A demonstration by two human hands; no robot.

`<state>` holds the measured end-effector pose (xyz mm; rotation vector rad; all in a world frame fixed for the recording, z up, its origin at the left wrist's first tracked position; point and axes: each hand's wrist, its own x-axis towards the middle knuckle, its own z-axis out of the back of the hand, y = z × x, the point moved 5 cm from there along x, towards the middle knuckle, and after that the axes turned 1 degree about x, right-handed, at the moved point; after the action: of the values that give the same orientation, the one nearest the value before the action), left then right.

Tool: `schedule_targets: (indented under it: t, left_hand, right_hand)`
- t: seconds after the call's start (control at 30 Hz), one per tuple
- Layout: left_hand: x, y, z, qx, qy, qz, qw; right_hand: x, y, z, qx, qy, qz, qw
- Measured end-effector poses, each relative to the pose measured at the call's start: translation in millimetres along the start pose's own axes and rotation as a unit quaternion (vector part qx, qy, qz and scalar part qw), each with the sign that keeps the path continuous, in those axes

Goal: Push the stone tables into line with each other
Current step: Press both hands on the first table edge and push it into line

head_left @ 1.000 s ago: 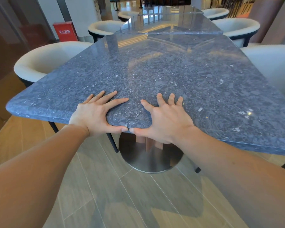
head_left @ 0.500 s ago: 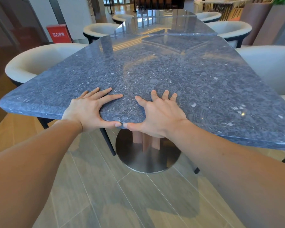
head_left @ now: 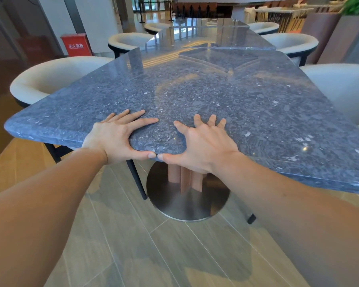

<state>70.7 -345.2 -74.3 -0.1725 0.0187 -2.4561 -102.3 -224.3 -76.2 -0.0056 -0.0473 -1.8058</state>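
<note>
The near stone table [head_left: 215,96] has a blue-grey speckled polished top and is seen corner-on, turned at an angle. Its far edge meets a second stone table [head_left: 207,39] of the same stone, and the two outlines do not run straight. My left hand [head_left: 116,137] and my right hand [head_left: 201,146] clasp the near corner. Their fingers are spread flat on top, and the thumbs run along the edge until the tips nearly touch. A round steel base [head_left: 186,204] with a reddish post stands under the top.
White tub chairs flank the tables: one at the left [head_left: 50,75], one at the right [head_left: 340,85], others further back [head_left: 128,40] [head_left: 292,42]. A red box [head_left: 76,45] stands by the left wall. Grey plank floor lies below me.
Both hands keep the same hold on the corner. The view has tilted up a little, and more of the room behind shows. Any table movement is too slight to tell.
</note>
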Motion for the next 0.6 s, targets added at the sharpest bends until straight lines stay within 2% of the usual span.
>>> schedule_targets:
  t: [0.13,0.3,0.37,0.5,0.6]
  left_hand:
    - [-1,1,-1,-0.007,-0.003,-0.001,1.000]
    - [-3,-1,0,-0.006,0.070,0.019,0.997]
    - [-6,-12,0,-0.007,0.080,0.031,0.996]
    - [10,-105,-14,0.032,0.077,-0.054,0.995]
    - [33,-165,-20,0.028,0.080,-0.089,0.992]
  right_hand:
    - [-1,-1,-1,0.000,-0.006,0.001,1.000]
    - [-10,-3,4,0.019,0.005,0.001,1.000]
    - [-27,-24,6,0.018,0.007,0.019,1.000]
    - [-87,-125,10,-0.022,0.009,-0.048,0.999]
    - [-108,-161,14,-0.030,-0.007,-0.081,0.996]
